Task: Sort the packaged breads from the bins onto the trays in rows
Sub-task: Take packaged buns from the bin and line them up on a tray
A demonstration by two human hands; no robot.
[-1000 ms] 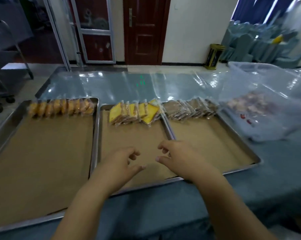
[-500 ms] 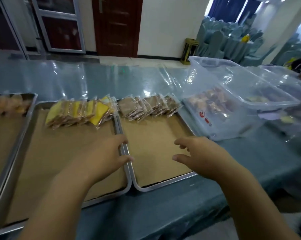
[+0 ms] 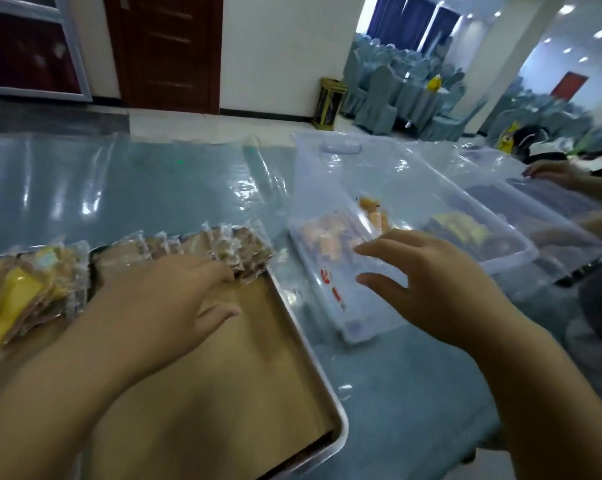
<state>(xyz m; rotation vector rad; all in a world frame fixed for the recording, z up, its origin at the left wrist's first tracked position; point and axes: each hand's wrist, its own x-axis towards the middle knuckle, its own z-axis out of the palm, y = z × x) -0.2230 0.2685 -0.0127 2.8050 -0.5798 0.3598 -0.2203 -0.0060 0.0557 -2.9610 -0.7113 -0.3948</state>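
— Over the near clear plastic bin (image 3: 330, 282), the right hand (image 3: 431, 282) hovers empty, fingers spread wide. How should it go in?
— I'd dip past the rim, pinch 1 of the orange packets (image 3: 370, 206) on the bin floor by its sealed edge, and lift straight up so the bin doesn't skid on the glossy film-covered blue table (image 3: 137, 188).
— And the left hand (image 3: 168, 306)?
— Empty too, fingers relaxed, above the paper-lined metal tray (image 3: 318, 365), fingertips just beside the row of brown packaged breads (image 3: 216, 245). It could steady that row.
— Counts?
— 2 rows: brown, and yellow packaged breads (image 3: 12, 292) to their left. 2 bins, with a second clear bin (image 3: 514, 252) behind. Packets overlap too much to count. 1 other person's hand (image 3: 552, 173), far right.
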